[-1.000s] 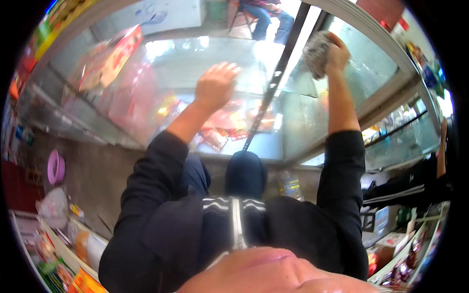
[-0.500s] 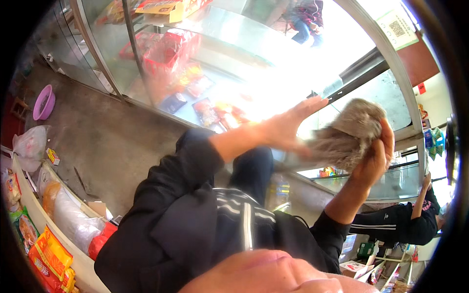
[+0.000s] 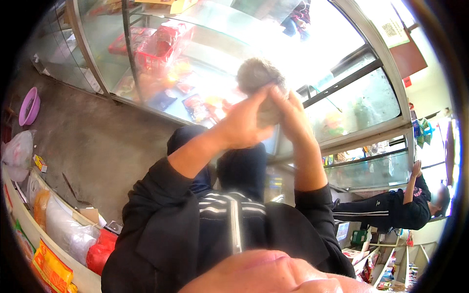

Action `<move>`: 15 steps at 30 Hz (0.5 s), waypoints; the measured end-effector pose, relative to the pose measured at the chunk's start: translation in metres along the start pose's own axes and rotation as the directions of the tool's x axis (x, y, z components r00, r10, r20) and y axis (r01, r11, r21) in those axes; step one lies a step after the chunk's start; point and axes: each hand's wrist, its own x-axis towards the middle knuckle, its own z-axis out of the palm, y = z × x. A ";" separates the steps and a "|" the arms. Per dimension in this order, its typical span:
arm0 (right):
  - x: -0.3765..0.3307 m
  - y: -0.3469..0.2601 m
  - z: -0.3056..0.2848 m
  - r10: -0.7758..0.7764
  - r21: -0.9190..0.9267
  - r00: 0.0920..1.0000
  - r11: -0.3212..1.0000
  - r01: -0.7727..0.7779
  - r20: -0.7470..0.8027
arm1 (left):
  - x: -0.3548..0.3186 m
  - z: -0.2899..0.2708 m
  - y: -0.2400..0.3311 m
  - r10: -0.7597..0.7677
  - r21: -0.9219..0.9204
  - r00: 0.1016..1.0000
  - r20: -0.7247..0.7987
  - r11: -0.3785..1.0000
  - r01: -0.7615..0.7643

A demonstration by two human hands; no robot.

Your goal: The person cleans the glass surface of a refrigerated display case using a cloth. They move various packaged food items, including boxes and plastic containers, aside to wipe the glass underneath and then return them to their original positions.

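Observation:
A bunched, grey-brown rag point(image 3: 259, 75) with a shaggy surface is squeezed between both hands in front of the glass display case. My left hand point(image 3: 244, 119) is closed round its lower part, fingers wrapped against it. On the other side my right hand point(image 3: 295, 117) grips the same rag, its thumb close to the left one. The rag's top bulges out above the thumbs; the rest of it is partly hidden by my hands.
Ahead stands a glass display case point(image 3: 337, 136) with a red basket point(image 3: 152, 61) and packets inside. To the left are a purple basin point(image 3: 30, 106) on the floor and a shelf with plastic bags point(image 3: 63, 219). At the right another person point(image 3: 415, 210) stands.
The rag has moved left from in front of the case's right part and is now bunched tighter. My left hand, open and apart from it before, has closed on it beside the right.

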 end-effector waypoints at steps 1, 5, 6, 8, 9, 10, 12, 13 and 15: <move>0.007 -0.001 -0.002 0.115 0.272 0.993 0.957 -0.103 -0.027 | 0.006 0.000 -0.002 -0.064 -0.105 0.997 0.051 0.992 0.069; 0.040 -0.003 -0.028 0.162 0.542 0.976 0.838 -0.057 -0.148 | 0.034 -0.019 0.009 -0.105 -0.193 0.993 0.047 0.975 0.112; 0.053 -0.014 -0.034 0.177 0.598 0.950 0.801 0.014 -0.259 | 0.036 -0.025 -0.003 0.006 0.013 0.991 -0.134 1.000 -0.005; 0.109 -0.038 -0.062 -0.007 0.474 0.897 0.847 0.240 -0.442 | 0.043 -0.047 -0.027 0.337 0.402 0.861 -0.381 0.899 -0.174; 0.149 -0.046 -0.091 -0.053 0.476 0.894 0.832 0.286 -0.445 | 0.048 -0.055 -0.034 0.354 0.439 0.819 -0.452 0.887 -0.142; 0.176 -0.058 -0.090 -0.135 0.487 0.908 0.807 0.333 -0.396 | 0.053 -0.066 -0.049 0.420 0.502 0.771 -0.479 0.851 -0.152; 0.258 -0.062 -0.106 0.067 0.577 0.905 0.789 0.210 -0.421 | 0.056 -0.080 -0.082 0.452 0.573 0.711 -0.538 0.815 -0.084; 0.292 -0.055 -0.111 0.188 0.656 0.895 0.742 0.140 -0.404 | 0.054 -0.083 -0.099 0.422 0.574 0.698 -0.578 0.818 -0.018; 0.387 -0.002 -0.203 -0.063 0.426 0.983 0.895 0.131 -0.170 | 0.062 -0.080 -0.136 0.498 0.665 0.681 -0.537 0.747 -0.021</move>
